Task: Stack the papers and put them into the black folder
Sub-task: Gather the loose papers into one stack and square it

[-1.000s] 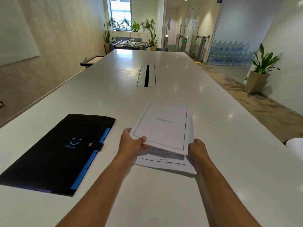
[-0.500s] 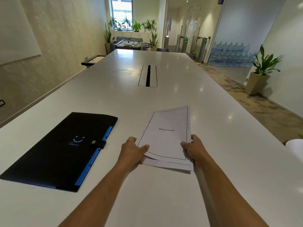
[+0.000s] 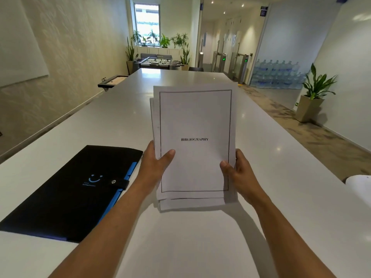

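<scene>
I hold a stack of white papers (image 3: 193, 121) upright in front of me, its bottom edge on or just above the white table (image 3: 281, 177). The top sheet has a black border and the word BIBLIOGRAPHY. My left hand (image 3: 153, 165) grips the stack's left edge, thumb on the front. My right hand (image 3: 240, 173) grips the right edge the same way. The sheets are not quite flush: lower pages stick out at the bottom and left. The black folder (image 3: 66, 193), with blue edging and a snap strap, lies shut flat on the table to the left.
The long white table stretches far ahead. A white rounded object (image 3: 360, 187) shows at the right edge. A potted plant (image 3: 312, 97) and stacked water bottles (image 3: 277, 75) stand on the floor to the right.
The papers lay flat on the table in my hands a second ago; now both hands have lifted and tipped them upright, facing me.
</scene>
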`<move>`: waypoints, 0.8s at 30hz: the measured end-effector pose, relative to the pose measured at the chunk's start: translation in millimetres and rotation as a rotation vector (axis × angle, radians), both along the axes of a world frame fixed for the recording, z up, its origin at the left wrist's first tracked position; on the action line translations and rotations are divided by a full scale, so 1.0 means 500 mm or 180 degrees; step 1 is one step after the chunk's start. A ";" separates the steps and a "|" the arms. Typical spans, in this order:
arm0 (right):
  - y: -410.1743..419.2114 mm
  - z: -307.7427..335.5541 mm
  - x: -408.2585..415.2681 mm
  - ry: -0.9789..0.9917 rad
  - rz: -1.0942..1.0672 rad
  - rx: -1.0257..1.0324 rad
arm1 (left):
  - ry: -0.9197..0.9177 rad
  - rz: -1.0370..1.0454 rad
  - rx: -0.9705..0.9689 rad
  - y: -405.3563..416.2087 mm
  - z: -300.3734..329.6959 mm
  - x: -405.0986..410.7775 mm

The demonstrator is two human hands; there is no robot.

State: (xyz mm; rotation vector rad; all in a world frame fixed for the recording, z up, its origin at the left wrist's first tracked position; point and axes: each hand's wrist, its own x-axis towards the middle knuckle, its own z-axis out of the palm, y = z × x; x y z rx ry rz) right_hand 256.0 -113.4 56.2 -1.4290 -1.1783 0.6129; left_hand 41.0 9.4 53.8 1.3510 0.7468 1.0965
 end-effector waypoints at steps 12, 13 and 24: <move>0.008 0.049 -0.025 0.0132 -0.0310 0.0809 | -0.0012 0.0466 0.0758 -0.013 0.062 0.019; 0.010 0.047 -0.030 0.0202 -0.0402 0.0810 | -0.0043 0.0496 0.0737 -0.016 0.061 0.023; 0.031 -0.001 -0.049 0.0428 -0.0714 0.0723 | -0.0178 0.0831 0.0352 -0.034 0.034 0.059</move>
